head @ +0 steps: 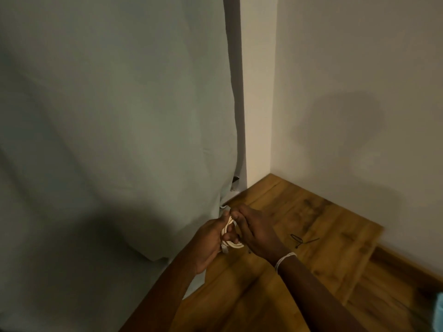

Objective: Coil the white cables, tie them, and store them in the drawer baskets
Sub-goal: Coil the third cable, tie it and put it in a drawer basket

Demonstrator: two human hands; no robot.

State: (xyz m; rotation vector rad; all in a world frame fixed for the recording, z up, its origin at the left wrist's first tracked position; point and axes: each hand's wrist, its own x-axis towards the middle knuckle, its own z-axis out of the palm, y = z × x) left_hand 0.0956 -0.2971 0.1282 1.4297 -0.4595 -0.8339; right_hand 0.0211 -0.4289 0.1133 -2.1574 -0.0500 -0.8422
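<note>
A small coil of white cable (230, 243) is held above the wooden tabletop near its left edge. My left hand (211, 240) grips the coil, its fingers curled round the loops. My right hand (254, 228) meets it from the right, fingertips pinching the cable at the top of the coil. A white band sits on my right wrist (285, 258). A thin black tie (303, 240) lies loose on the wood just right of my hands. No drawer or basket is in view.
The wooden table (311, 224) fills the lower right and fits into the wall corner. A grey-green curtain (119, 116) hangs along the left, touching the table's edge. A bit of light blue object (440, 312) shows at the right border.
</note>
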